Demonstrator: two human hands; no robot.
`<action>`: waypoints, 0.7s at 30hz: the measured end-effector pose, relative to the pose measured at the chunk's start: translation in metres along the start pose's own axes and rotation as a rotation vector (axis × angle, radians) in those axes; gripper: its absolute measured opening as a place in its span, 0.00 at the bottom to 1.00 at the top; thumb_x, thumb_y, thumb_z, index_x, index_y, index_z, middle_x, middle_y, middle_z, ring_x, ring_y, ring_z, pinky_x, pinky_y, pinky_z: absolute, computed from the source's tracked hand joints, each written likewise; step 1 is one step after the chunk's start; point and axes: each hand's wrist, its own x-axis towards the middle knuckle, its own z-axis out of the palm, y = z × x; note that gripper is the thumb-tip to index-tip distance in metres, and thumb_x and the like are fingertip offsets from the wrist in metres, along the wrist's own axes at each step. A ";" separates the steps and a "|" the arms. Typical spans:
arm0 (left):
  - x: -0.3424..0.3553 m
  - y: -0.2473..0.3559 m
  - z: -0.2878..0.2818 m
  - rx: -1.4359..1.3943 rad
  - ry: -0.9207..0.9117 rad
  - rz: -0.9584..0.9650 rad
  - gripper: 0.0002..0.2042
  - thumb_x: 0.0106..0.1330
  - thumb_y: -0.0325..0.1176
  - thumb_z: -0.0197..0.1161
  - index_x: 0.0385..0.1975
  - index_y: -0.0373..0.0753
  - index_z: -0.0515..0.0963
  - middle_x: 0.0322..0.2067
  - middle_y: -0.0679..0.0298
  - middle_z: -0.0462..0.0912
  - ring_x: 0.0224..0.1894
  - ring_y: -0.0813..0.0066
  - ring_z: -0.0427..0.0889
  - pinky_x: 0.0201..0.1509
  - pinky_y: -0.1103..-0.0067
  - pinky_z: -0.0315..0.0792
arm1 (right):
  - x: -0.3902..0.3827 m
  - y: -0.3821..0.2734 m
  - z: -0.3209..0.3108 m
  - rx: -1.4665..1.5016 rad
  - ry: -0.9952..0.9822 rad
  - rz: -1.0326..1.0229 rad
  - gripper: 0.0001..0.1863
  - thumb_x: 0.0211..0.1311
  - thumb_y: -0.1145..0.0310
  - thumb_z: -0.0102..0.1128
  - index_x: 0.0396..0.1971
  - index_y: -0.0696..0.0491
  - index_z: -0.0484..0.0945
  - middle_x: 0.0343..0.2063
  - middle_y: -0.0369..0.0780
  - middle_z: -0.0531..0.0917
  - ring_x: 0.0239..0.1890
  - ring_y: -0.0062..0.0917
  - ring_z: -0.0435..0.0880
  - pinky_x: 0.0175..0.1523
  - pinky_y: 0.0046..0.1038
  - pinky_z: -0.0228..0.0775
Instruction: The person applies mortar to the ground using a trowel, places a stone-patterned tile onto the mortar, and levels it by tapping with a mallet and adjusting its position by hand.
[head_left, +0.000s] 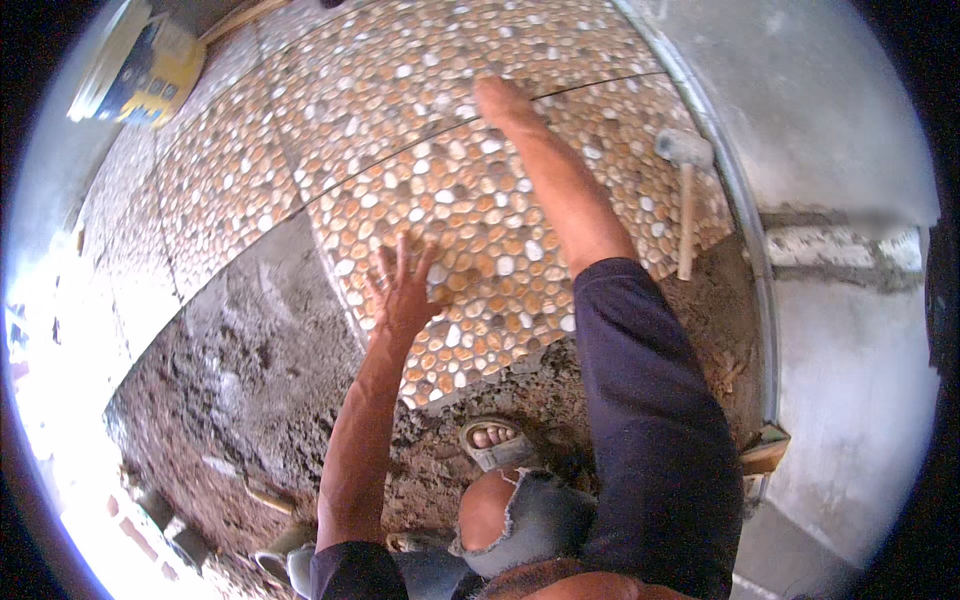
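Observation:
A large floor tile patterned with brown, orange and white pebbles [480, 240] lies in front of me, its near edge bordering wet mortar and soil. My left hand [402, 290] rests on the tile near its left edge, fingers spread. Farther off, my right hand [500, 102] reaches to the dark seam at the tile's far edge; its fingers are hidden from this angle. A mallet [686, 150] with a pale head and wooden handle lies to the right of my right forearm.
Grey mortar [260, 300] spreads left of the tile, with rough soil nearer me. A tool with a wooden handle [268, 497] lies on the soil. A yellow and blue bucket [160, 70] stands at far left. A concrete wall [840, 120] and a wood piece [765, 455] are right.

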 end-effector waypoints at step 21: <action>-0.001 -0.008 0.001 0.046 -0.022 -0.002 0.49 0.43 0.50 0.76 0.68 0.59 0.54 0.71 0.58 0.40 0.70 0.36 0.40 0.63 0.36 0.49 | -0.170 0.245 0.065 -0.120 0.366 0.484 0.15 0.59 0.64 0.50 0.35 0.60 0.80 0.38 0.56 0.81 0.42 0.48 0.81 0.47 0.45 0.72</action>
